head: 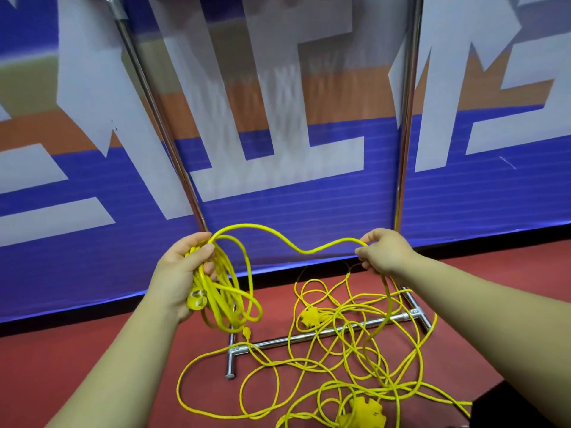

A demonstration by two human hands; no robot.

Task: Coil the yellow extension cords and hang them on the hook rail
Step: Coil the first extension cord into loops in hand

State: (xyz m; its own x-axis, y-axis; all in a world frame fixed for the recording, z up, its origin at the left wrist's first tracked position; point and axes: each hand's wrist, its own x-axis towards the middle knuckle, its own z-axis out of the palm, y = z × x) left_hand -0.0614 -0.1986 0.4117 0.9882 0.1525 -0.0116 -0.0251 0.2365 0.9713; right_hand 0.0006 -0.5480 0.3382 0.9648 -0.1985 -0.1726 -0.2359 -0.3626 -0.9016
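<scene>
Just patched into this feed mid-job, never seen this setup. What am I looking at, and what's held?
No machine: each grip is a person's bare hand. The one view comes from a head-worn camera looking forward and down. The left hand grips a coil of yellow cord, its plug by the palm. The right hand pinches the next stretch, which sags between the hands. More loose cords and a socket block lie tangled on the red floor, over the base of a metal stand, before a blue banner.
</scene>
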